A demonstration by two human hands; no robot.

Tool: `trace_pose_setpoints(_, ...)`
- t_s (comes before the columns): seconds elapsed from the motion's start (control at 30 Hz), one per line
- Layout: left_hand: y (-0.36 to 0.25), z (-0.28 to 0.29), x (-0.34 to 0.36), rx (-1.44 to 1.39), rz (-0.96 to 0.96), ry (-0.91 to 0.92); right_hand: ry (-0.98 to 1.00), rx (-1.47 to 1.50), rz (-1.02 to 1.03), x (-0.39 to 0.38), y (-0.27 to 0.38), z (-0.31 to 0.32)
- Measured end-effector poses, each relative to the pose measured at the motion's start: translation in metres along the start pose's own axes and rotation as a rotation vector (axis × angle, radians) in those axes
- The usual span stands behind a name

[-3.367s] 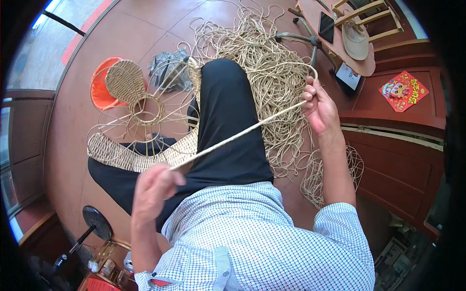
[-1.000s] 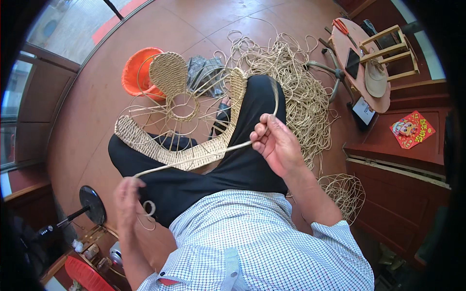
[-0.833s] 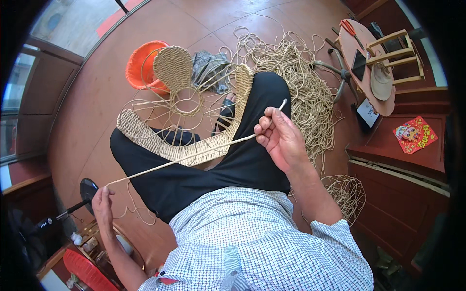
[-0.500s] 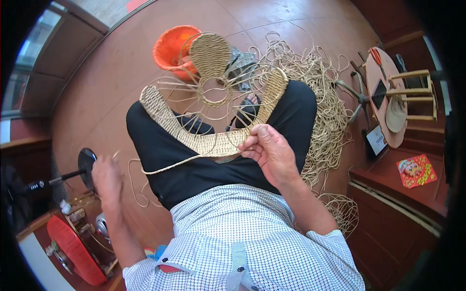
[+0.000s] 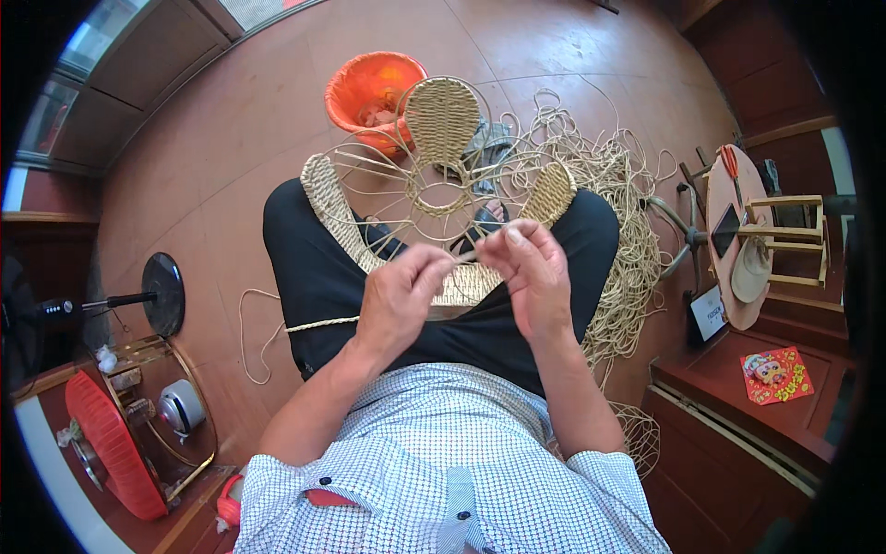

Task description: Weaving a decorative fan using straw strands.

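Across my lap lies a wire frame [image 5: 441,197] shaped like petals around a ring, partly woven with straw-coloured cord. One woven petal [image 5: 443,120] stands at the far side, and a curved woven band [image 5: 334,205] runs along the near side. My left hand [image 5: 399,297] and my right hand [image 5: 531,277] meet over the band's near middle. Both are closed in pinches on a short stretch of cord [image 5: 466,257] between the fingertips. The fingers hide part of the weave. A twisted tail of cord [image 5: 321,324] trails left over my thigh.
A large heap of loose cord [image 5: 614,222] spreads on the floor by my right leg. An orange lined bucket [image 5: 369,88] stands ahead. At right are a pink board [image 5: 738,203] and a small wooden stool [image 5: 784,235]; at left, a black round base [image 5: 164,294] and a red-covered round thing [image 5: 115,443].
My left hand has come in from the far left to meet the right hand over the band. The frame appears further right in view, as the view has shifted.
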State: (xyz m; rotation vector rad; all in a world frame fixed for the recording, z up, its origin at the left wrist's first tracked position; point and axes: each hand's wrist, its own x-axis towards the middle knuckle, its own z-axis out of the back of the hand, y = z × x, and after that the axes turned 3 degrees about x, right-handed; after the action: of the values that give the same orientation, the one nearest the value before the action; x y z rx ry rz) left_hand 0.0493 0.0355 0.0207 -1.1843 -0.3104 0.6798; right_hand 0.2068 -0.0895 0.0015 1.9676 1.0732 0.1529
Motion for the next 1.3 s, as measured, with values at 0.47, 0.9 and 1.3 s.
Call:
trace_pose_setpoints(0.47, 0.029, -0.039, 0.072, 0.179, -0.051, -0.257, 0.245, -0.682, -0.13, 0.091, 0.018, 0.01)
trace_pose_setpoints(0.9, 0.013, -0.039, 0.071, 0.345, -0.227, -0.377, 0.175, -0.565, -0.077, 0.089, 0.012, 0.001)
trace_pose_setpoints(1.3, -0.007, -0.02, 0.086, 0.752, -0.507, -0.232, 0.152, -0.627, -0.027, 0.098, -0.01, 0.018)
